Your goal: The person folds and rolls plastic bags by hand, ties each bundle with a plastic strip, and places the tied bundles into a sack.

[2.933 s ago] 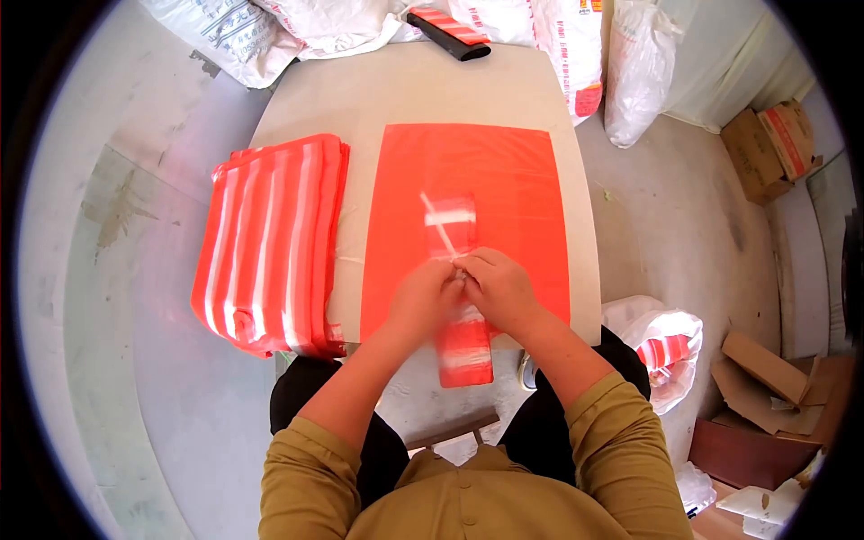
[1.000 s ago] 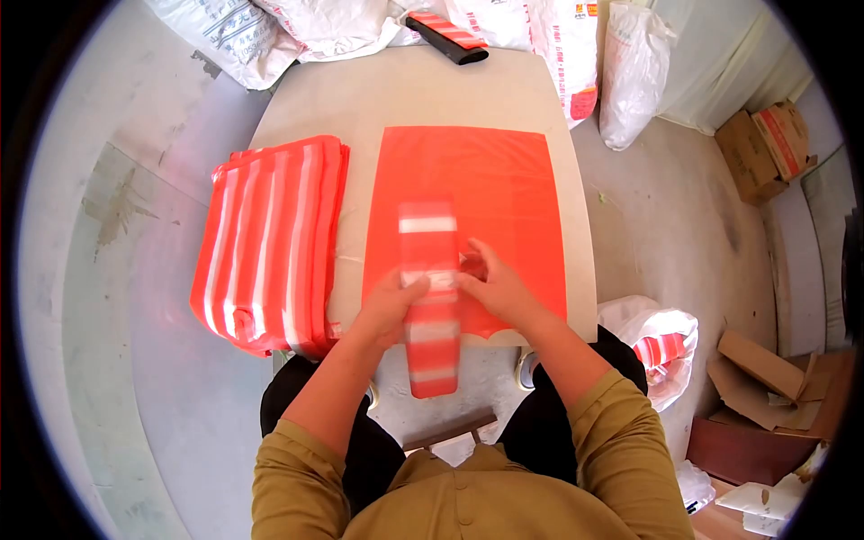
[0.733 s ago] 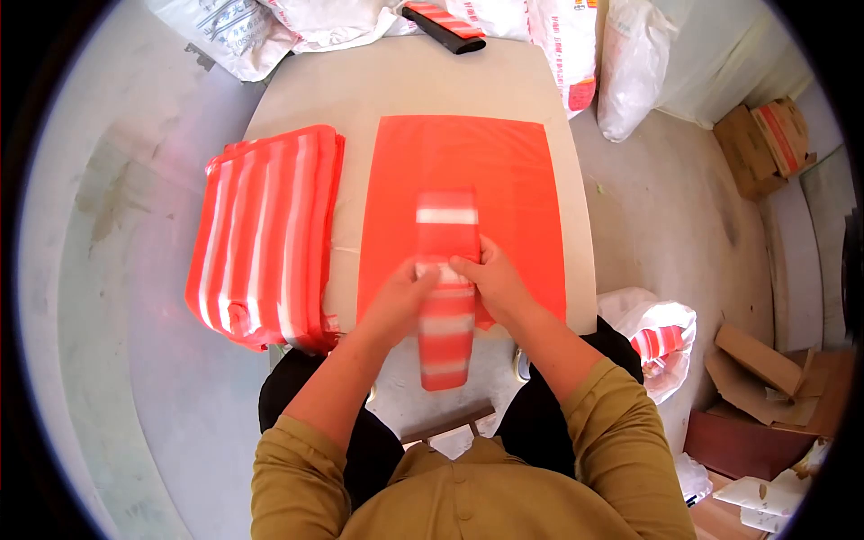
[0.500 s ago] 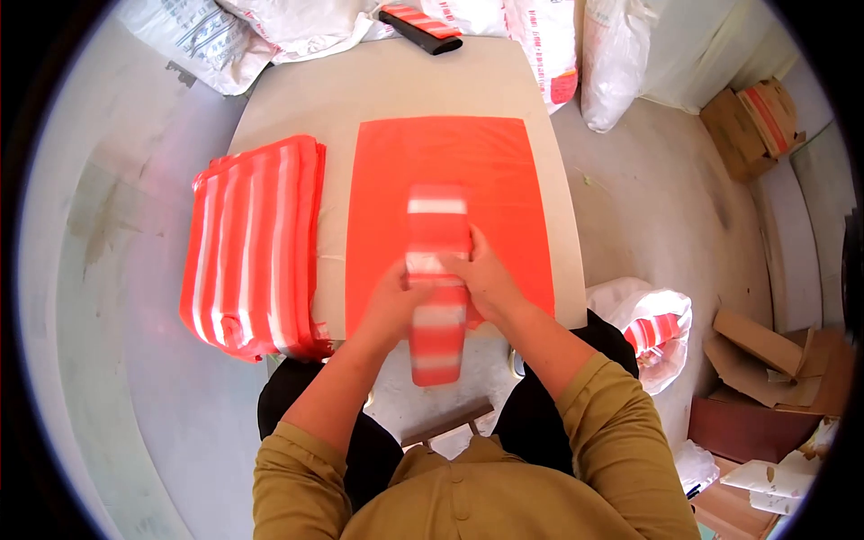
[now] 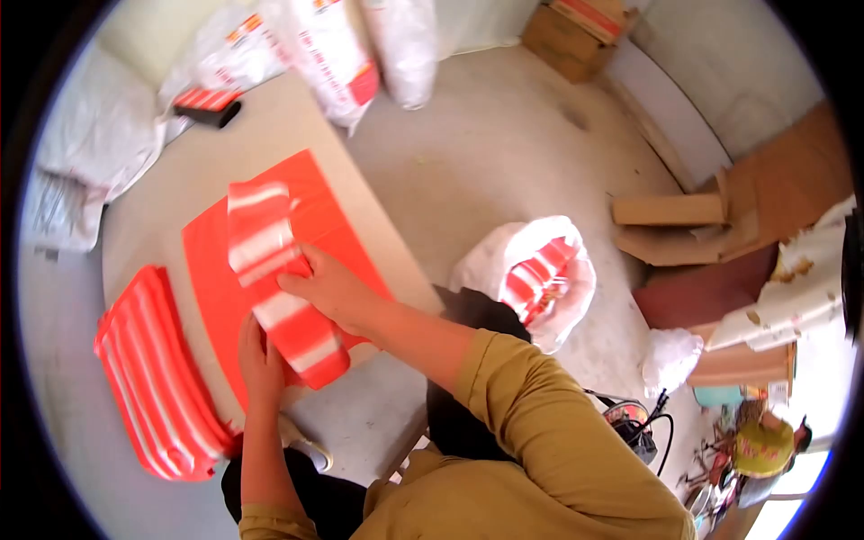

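A long folded bundle of red-and-white striped plastic is held over the table, slanting from upper left to lower right. My right hand grips its right edge near the middle, thumb on top. My left hand is closed at its lower left side, with some fingers hidden behind it. Under the bundle, a flat red plastic sheet lies on the tan table. To the left is a thick stack of striped red-and-white plastic.
At right on the floor, an open white sack holds striped pieces. A striped and black roll lies at the table's far end, near full white sacks. Cardboard boxes stand farther off. Another person is at far right.
My view has turned to the right, so the table now appears tilted at left. The striped bundle, still in both hands, has gone from upright in view to slanted.
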Available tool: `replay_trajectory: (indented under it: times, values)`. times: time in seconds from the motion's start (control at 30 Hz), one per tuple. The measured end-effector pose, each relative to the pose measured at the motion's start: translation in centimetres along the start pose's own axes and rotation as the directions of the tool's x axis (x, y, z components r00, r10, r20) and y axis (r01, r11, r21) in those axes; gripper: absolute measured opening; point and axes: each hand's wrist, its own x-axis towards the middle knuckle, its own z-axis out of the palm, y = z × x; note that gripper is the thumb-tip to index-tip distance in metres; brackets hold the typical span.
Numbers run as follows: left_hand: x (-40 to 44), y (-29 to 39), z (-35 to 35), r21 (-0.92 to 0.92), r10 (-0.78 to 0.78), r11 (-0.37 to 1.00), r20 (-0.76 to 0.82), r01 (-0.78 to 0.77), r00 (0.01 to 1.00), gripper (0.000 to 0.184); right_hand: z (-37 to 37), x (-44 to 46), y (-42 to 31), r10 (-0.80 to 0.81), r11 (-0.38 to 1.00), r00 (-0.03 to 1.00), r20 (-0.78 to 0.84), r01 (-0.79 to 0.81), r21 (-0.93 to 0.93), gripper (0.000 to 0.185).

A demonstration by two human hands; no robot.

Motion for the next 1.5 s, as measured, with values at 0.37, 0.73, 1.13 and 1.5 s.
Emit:
replay_trajectory:
  times: [0.37,0.73,1.13,1.5]
  values:
    - [-1.3,3.0,0.9,0.406,0.111,0.907,0.018,-0.109,0.994,0.054,-23.5,-12.8,-9.9,-0.621,0.723,0.533,-0.575,0.672,-0.158,0.042]
    - [-1.4,2.2,1.1,0.401,0.147,0.906,0.01,-0.139,0.989,0.051,-40.8,-20.1,20.7,-0.173,0.974,0.286,-0.943,0.19,-0.121,0.082]
    - [-1.3,1.5,0.8,0.457,0.192,0.87,0.029,-0.184,0.981,0.049,-36.6,-19.9,13.9,-0.483,0.548,0.221,-0.847,-0.679,-0.489,0.086]
    - [-1.3,1.7,0.9,0.424,0.175,0.89,0.02,-0.167,0.984,0.05,-42.5,-15.8,10.3,-0.199,0.119,0.537,-0.82,-0.817,-0.564,0.074]
